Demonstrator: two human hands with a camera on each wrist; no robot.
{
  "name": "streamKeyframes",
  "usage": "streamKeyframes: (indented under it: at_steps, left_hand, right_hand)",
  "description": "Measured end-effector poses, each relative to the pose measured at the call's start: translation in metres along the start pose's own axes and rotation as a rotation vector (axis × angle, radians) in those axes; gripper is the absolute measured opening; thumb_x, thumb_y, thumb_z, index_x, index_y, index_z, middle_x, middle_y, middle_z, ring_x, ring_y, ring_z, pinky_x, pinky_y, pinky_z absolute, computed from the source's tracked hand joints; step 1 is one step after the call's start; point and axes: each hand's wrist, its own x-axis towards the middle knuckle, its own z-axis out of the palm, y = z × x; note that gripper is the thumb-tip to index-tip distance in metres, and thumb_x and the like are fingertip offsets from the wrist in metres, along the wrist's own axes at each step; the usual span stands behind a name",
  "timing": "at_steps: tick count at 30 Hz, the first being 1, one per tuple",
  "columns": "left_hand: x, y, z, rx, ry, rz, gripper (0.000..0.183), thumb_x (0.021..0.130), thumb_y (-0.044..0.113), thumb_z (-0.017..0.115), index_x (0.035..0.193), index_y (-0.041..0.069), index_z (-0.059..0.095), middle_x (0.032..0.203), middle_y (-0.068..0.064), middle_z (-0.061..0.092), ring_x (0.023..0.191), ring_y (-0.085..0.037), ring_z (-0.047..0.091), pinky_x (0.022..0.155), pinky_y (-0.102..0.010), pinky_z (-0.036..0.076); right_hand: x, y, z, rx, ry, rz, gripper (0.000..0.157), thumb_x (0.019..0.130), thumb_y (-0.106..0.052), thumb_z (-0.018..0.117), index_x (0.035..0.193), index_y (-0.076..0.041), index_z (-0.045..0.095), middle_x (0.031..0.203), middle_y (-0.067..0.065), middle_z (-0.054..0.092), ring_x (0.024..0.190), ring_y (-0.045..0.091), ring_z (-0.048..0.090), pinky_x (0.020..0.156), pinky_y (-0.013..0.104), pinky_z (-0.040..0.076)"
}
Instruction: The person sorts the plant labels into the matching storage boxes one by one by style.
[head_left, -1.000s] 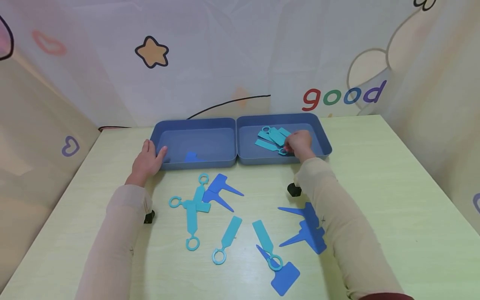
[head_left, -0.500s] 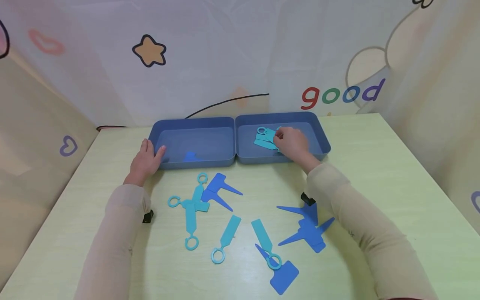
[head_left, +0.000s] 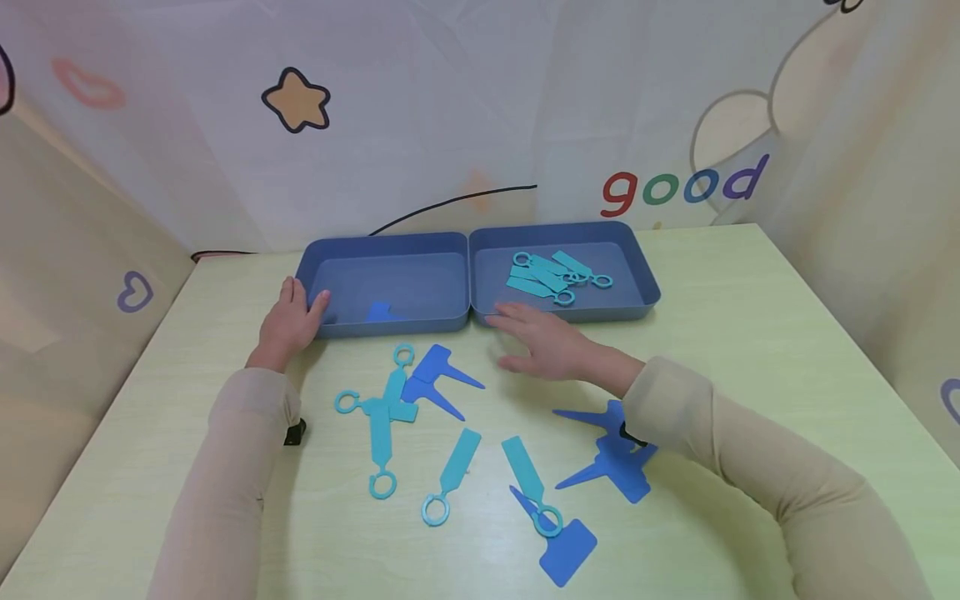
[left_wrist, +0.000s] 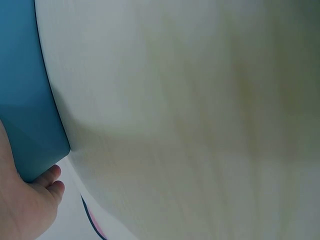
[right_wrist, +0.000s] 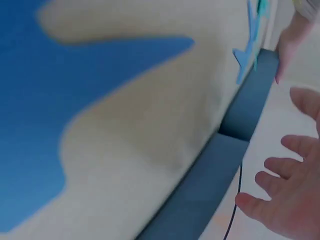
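In the head view my left hand [head_left: 288, 327] rests at the front left corner of the left blue tray [head_left: 390, 327], its fingers along the outer side and its thumb at the front rim. My right hand [head_left: 551, 342] hovers in front of the right tray [head_left: 630, 310], fingers spread and pointing left, with nothing held. Several turquoise ring-ended plant tags [head_left: 547, 271] lie heaped in the right tray. One blue T-shaped plant label [head_left: 381, 312] lies in the left tray. Below my right hand are overlapping blue labels [head_left: 622, 471], partly hidden by the sleeve.
Left of middle, turquoise tags [head_left: 381, 433] cross one another beside two blue labels [head_left: 433, 367]. Nearer the front lies a single turquoise tag [head_left: 459, 462]. Another turquoise tag [head_left: 525, 471] overlaps a blue label [head_left: 568, 552]. A printed curtain [head_left: 450, 108] hangs behind the table.
My right hand has let go of a turquoise tag in the right tray, then come out over the front rim towards the left, its fingers spreading. The left hand has stayed at the tray corner.
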Motion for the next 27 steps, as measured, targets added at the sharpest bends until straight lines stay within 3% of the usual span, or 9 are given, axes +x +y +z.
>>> streamKeyframes:
  at_steps: [4, 7, 14, 21, 27]
  left_hand:
    - [-0.001, 0.001, 0.0, -0.007, 0.002, 0.0, 0.086, 0.089, 0.059, 0.006, 0.137, -0.012, -0.005, 0.144, -0.029, -0.009, 0.13, -0.047, 0.008, 0.104, -0.054, 0.016]
    - [-0.001, 0.001, -0.001, -0.011, 0.001, -0.002, 0.085, 0.089, 0.058, 0.007, 0.137, -0.012, -0.005, 0.144, -0.028, -0.009, 0.13, -0.047, 0.008, 0.104, -0.054, 0.016]
    - [-0.002, 0.001, -0.003, -0.013, -0.013, -0.007, 0.085, 0.089, 0.058, 0.006, 0.137, -0.011, -0.007, 0.144, -0.028, -0.011, 0.13, -0.047, 0.006, 0.104, -0.054, 0.015]
    - [-0.001, 0.001, -0.002, -0.01, -0.009, -0.006, 0.085, 0.089, 0.059, 0.005, 0.137, -0.011, -0.007, 0.144, -0.028, -0.01, 0.13, -0.047, 0.008, 0.104, -0.054, 0.016]
    - [-0.001, 0.001, -0.001, -0.01, -0.013, -0.005, 0.085, 0.089, 0.059, 0.005, 0.137, -0.01, -0.007, 0.144, -0.028, -0.01, 0.129, -0.048, 0.008, 0.103, -0.055, 0.016]
  right_hand:
    - [-0.007, -0.004, 0.012, -0.025, -0.137, -0.043, 0.07, 0.083, -0.044, 0.056, 0.141, -0.016, 0.026, 0.148, 0.008, 0.02, 0.136, 0.028, 0.015, 0.105, 0.049, 0.023]
    - [-0.011, -0.007, 0.021, -0.063, -0.189, -0.104, 0.072, 0.083, -0.045, 0.055, 0.142, -0.019, 0.023, 0.148, 0.006, 0.018, 0.137, 0.027, 0.012, 0.106, 0.048, 0.023]
    - [-0.016, -0.024, 0.036, -0.205, -0.253, -0.263, 0.069, 0.084, -0.049, 0.051, 0.141, -0.026, 0.022, 0.149, 0.004, 0.015, 0.138, 0.024, 0.008, 0.104, 0.051, 0.024]
    - [-0.019, -0.037, 0.044, -0.243, -0.294, -0.319, 0.056, 0.088, -0.045, 0.047, 0.138, -0.032, 0.028, 0.149, 0.002, 0.015, 0.138, 0.022, 0.008, 0.104, 0.051, 0.022]
    - [-0.019, -0.043, 0.045, -0.256, -0.281, -0.361, 0.045, 0.089, -0.039, 0.049, 0.132, -0.029, 0.042, 0.147, 0.004, 0.023, 0.137, 0.025, 0.014, 0.103, 0.051, 0.025]
